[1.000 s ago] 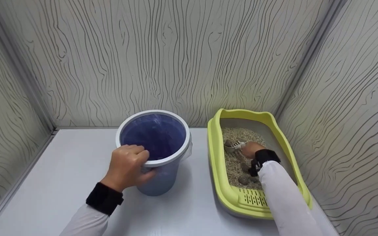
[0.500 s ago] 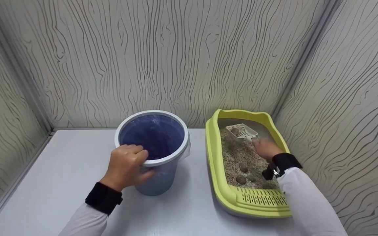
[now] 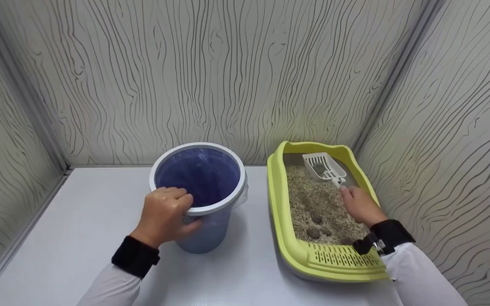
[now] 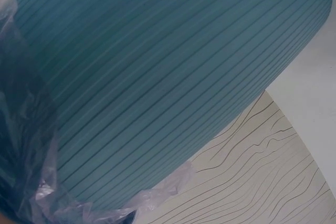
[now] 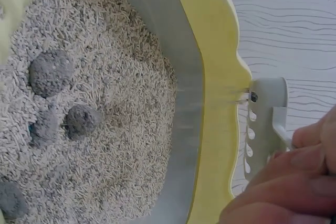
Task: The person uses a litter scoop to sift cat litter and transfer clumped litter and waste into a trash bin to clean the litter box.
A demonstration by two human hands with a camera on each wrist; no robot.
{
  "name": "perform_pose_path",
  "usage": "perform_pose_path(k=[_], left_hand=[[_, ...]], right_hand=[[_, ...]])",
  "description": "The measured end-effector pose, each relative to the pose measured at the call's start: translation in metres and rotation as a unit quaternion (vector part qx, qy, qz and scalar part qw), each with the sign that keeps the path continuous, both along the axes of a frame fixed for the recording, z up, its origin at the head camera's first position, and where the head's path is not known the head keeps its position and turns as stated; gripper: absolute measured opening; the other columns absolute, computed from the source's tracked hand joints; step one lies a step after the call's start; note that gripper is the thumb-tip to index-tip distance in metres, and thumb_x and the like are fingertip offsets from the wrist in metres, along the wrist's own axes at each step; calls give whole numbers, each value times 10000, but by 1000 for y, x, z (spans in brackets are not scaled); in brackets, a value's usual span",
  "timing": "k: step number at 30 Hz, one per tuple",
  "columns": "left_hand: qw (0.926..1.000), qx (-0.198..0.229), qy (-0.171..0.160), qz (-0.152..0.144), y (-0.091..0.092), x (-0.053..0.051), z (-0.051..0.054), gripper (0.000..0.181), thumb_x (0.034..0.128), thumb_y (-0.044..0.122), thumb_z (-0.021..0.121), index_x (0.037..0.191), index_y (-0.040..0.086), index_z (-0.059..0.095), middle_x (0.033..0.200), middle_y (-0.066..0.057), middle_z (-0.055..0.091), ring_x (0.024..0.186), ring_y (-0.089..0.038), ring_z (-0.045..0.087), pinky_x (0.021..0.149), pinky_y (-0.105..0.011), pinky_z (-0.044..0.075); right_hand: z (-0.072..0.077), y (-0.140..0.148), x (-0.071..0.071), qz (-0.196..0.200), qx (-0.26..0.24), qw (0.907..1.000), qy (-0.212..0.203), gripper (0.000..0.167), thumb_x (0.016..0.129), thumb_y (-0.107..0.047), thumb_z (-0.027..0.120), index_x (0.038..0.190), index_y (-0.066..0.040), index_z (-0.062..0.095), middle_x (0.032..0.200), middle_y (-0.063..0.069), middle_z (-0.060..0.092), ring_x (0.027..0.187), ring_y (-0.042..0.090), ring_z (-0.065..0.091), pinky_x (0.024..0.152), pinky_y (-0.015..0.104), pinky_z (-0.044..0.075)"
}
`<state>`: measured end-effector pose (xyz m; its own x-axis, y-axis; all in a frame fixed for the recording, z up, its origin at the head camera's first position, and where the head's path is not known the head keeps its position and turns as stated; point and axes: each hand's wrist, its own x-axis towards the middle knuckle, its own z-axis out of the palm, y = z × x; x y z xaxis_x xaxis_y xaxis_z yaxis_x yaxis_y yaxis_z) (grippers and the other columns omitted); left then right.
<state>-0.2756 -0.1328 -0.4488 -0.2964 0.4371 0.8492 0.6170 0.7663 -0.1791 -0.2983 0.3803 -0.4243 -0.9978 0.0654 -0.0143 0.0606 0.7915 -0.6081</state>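
My left hand (image 3: 164, 216) grips the white rim of a blue bucket (image 3: 204, 240), fingers over the edge and thumb outside. Clear plastic lines the bucket; in the left wrist view its liner (image 4: 47, 187) hangs over the ribbed wall. My right hand (image 3: 360, 206) holds a white slotted litter scoop (image 3: 334, 169) by its handle, above the far part of the yellow-rimmed litter box (image 3: 285, 236). A grey clump (image 3: 319, 168) lies in the scoop. The right wrist view shows the scoop side-on, past the box's rim, with some grains beside it.
Several round clumps (image 3: 313, 232) lie on the litter (image 5: 121, 156) near the slotted front step (image 3: 343, 257). Bucket and box stand side by side on a white table (image 3: 100, 204). Patterned panels (image 3: 228, 85) close off the back and both sides.
My right hand has lifted the scoop out of the litter and moved right and back. Litter that filled the scoop half a second ago has mostly gone, leaving the clump. My left hand stays put.
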Motion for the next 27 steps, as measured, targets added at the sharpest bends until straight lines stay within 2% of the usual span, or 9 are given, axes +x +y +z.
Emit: perform_pose_path(k=[7,15,22,27], left_hand=[[10000,9,5,-15,-1,0,0,518,659,565,813,656,176,471,585,38,456,501,-186,486,490,-363,400],[10000,8,-51,-12,-1,1,0,523,651,568,830,655,180,480,584,46,455,502,-172,483,495,-357,402],[10000,42,14,-32,0,2,2,522,636,553,851,650,176,490,585,51,462,505,-162,486,494,-346,395],[10000,43,20,-19,0,1,1,525,623,531,845,637,182,454,577,58,432,493,-158,452,487,-338,379]], right_hand=[[-3,-2,4,-128,92,9998,104,416,1126,-366,319,858,-89,475,644,-23,393,519,131,390,513,318,376],[-7,-3,7,-46,440,9979,467,354,1101,-309,452,864,-56,523,698,11,445,620,174,450,628,339,384],[-7,-4,10,-7,562,9973,476,316,1088,-294,485,890,-50,524,720,33,490,640,182,486,647,339,397],[-8,-5,11,9,474,9981,404,314,1090,-300,487,896,-55,517,719,29,500,629,170,485,642,339,396]])
